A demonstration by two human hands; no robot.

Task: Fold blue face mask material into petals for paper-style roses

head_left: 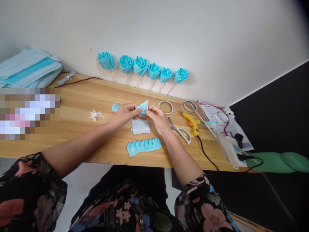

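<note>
Both hands, left (pixel 124 114) and right (pixel 156 117), pinch a blue paper piece (pixel 144 107), seemingly mid-fold; the next crease needs aligned edges

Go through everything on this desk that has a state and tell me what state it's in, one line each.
left hand: pinching the blue folded piece
right hand: pinching the same piece
scissors: lying flat, blades shut
glue gun: lying on its side, cord attached
folded row: laid out overlapping
blue roses: finished, leaning on the wall
tape roll: lying flat
</note>
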